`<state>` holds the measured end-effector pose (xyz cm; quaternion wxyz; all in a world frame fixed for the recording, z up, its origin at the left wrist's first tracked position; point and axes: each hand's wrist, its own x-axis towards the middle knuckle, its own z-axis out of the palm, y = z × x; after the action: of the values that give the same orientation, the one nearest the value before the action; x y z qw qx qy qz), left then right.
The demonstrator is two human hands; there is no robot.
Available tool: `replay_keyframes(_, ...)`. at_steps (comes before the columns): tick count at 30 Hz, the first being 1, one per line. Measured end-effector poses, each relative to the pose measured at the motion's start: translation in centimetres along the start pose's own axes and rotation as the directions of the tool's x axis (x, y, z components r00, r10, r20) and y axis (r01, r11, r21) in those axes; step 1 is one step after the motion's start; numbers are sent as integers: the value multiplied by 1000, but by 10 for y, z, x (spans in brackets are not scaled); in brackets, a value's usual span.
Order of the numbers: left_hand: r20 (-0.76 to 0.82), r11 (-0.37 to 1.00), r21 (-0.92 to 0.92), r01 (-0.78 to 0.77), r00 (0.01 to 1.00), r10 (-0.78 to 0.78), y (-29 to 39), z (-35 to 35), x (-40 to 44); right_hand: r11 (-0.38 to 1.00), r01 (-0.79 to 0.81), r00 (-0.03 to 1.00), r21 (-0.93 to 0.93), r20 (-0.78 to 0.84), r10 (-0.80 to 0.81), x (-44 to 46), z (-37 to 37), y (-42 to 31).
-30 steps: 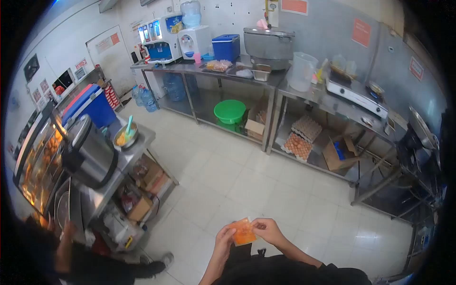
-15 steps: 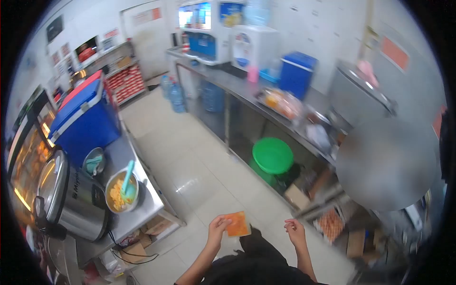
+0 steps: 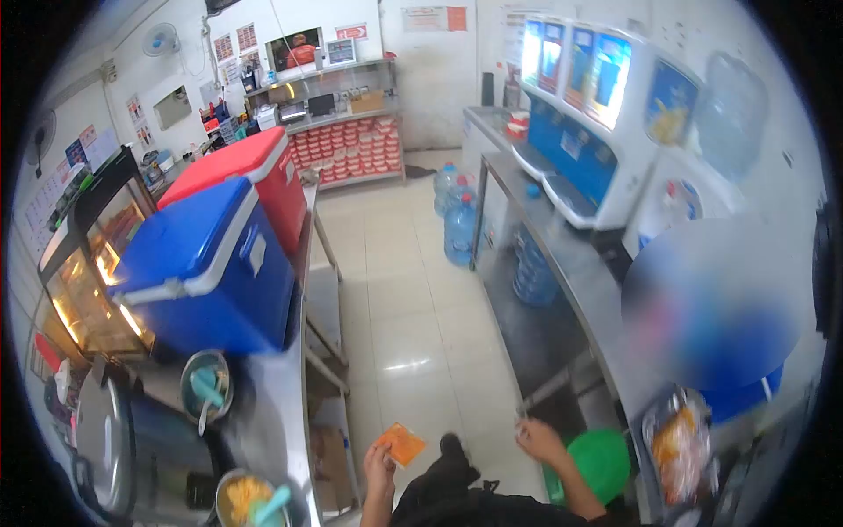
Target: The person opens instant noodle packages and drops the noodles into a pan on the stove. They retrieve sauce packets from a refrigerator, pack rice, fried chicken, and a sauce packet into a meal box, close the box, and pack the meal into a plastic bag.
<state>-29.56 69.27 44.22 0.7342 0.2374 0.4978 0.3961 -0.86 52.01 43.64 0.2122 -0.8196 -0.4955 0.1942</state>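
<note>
My left hand [image 3: 380,465] is closed on the edge of a flat, square orange sachet [image 3: 403,444], held low over the floor. My right hand [image 3: 539,439] is out to the right, its fingers curled together; whatever they may pinch is too small to make out. Beneath it, partly covered by my forearm, is a green basin [image 3: 604,465]. On the left counter a metal bowl [image 3: 230,508] holds yellow food pieces and a turquoise utensil [image 3: 271,507]. Behind it sits another bowl [image 3: 226,400] with a turquoise tool in it.
A large cooker [image 3: 145,448], a blue cooler [image 3: 211,272] and a red cooler [image 3: 250,176] line the left counter. Right of the aisle runs a steel counter [image 3: 562,255] with a drink dispenser [image 3: 571,140]. Water bottles [image 3: 459,233] stand on the tiled floor ahead.
My view has swung left and up, and the coolers and drink dispenser appear nearer. The sachet stays in my left hand. My right hand remains curled.
</note>
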Motion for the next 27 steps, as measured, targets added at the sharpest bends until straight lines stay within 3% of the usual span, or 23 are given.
replay_keyframes(2,5,989,128,-71,997,71,41,69,58,984,-177,950,-14,259,175,48,30,50)
replay_keyframes(4,82,988,121,-99,993,90,71,136,132,900,-399,866,173,393,309,85,39,76)
replay_keyframes(5,163,982,141,-129,981,105,86,162,170,756,-559,805,340,440,397,104,29,76)
replay_keyframes(6,147,981,145,-130,983,109,101,190,208,554,-681,730,479,504,461,132,27,74)
replay_keyframes(8,244,976,171,-137,965,93,125,251,288,396,-511,858,763,425,288,173,78,145)
replay_keyframes(10,276,985,138,-102,959,60,149,296,368,395,-764,643,510,553,530,268,41,120)
replay_keyframes(12,307,995,78,-55,951,29,168,337,440,430,-813,581,392,583,567,373,27,128)
replay_keyframes(15,192,995,83,-48,981,32,198,380,537,535,-813,541,231,640,546,538,4,134)
replay_keyframes(17,62,998,-48,30,998,-27,224,397,593,585,-807,456,85,719,525,658,-15,126)
replay_keyframes(20,-32,997,-65,43,998,-45,293,428,652,697,-680,162,-226,881,444,837,-21,101)
replay_keyframes(22,-108,997,-57,-58,993,52,321,440,707,841,-479,7,-253,956,292,950,-1,88)
replay_keyframes(23,-154,991,-9,-131,980,128,333,441,736,928,-308,-187,-207,970,154,1004,14,80)
replay_keyframes(24,-166,990,-22,-137,977,132,350,442,765,931,-290,-211,-223,963,165,1048,29,73)
replay_keyframes(27,-265,988,-109,-108,961,76,397,444,871,982,129,188,-135,976,109,1185,67,34)
